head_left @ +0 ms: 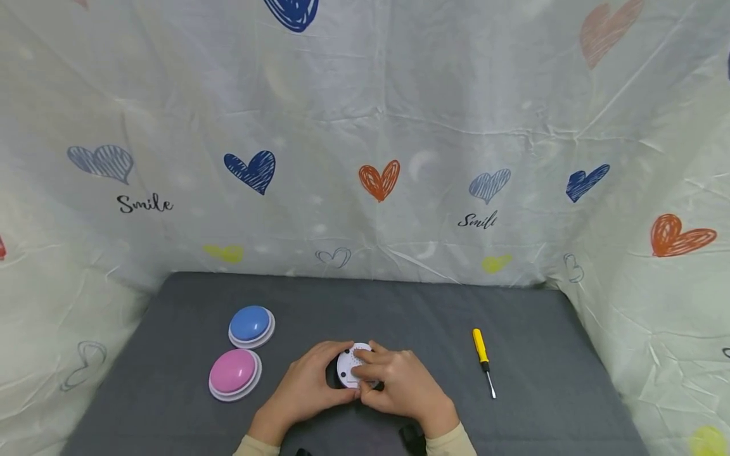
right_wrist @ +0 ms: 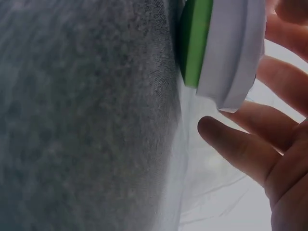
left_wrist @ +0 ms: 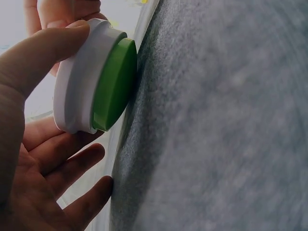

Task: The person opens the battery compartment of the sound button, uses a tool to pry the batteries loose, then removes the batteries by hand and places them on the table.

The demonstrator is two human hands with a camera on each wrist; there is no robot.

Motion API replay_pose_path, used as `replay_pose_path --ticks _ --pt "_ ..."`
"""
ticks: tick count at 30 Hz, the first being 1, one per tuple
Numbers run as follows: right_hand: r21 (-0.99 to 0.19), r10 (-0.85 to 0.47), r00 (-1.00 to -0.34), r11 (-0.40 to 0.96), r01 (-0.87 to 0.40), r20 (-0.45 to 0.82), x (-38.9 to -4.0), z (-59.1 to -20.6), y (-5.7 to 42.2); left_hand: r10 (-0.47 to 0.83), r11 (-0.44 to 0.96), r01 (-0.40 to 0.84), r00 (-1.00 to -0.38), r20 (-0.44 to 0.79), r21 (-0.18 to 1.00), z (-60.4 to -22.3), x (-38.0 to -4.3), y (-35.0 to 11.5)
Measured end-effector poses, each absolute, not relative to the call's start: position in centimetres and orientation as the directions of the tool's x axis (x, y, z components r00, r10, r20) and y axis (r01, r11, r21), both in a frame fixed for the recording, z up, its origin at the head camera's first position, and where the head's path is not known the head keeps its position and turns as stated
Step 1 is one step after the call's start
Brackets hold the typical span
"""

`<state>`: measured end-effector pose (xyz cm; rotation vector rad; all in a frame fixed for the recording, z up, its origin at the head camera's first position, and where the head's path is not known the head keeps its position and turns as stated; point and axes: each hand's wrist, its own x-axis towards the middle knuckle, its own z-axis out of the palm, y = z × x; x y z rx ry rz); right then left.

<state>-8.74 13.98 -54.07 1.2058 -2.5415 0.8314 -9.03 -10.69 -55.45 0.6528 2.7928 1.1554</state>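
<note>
A round push button with a green dome (left_wrist: pixel 115 86) and a white base (head_left: pixel 349 366) lies upside down, dome against the grey cloth. My left hand (head_left: pixel 308 383) grips its left side, thumb on the near rim and fingers toward the far rim. From the right, my right hand (head_left: pixel 405 386) holds the button, its bent fingers over the upturned base and its thumb at the near edge. Small dark spots show on the base, partly covered by these fingers. In the right wrist view, the white base (right_wrist: pixel 228 53) stands between the green dome and the right fingers.
To the left stand a blue push button (head_left: pixel 249 323) and a pink push button (head_left: pixel 232 370), domes up on white bases. A yellow-handled screwdriver (head_left: pixel 480 345) lies at the right. Behind the grey table cloth (head_left: pixel 542 380) hangs a white curtain (head_left: pixel 319 209) printed with hearts.
</note>
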Motion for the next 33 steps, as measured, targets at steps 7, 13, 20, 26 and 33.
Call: replay_pose_path --ticks 7,13,20,26,33 --pt "-0.395 -0.642 -0.704 0.587 -0.707 0.305 -8.4 -52.8 14.3 0.419 0.619 0.375 -0.901 0.113 0.691 -55.4 -9.1 -10.9" --pt "-0.475 -0.654 -0.732 0.591 -0.652 0.19 -8.1 -51.6 14.3 0.453 0.602 0.385 -0.886 0.098 0.7 -55.3 -9.3 -11.3" --pt "-0.49 -0.691 -0.718 0.598 -0.635 0.087 -7.1 -50.4 13.8 0.518 0.542 0.398 -0.852 0.079 0.74 -55.0 -9.5 -12.0" --pt "-0.434 -0.671 -0.737 0.69 -0.579 -0.085 -6.2 -49.0 12.6 0.56 0.494 0.405 -0.825 0.074 0.769 -55.2 -9.4 -12.0" --pt "-0.305 -0.69 -0.718 0.706 -0.639 -0.093 -6.5 -47.7 11.7 0.58 0.471 0.425 -0.81 0.091 0.773 -55.2 -9.4 -12.2"
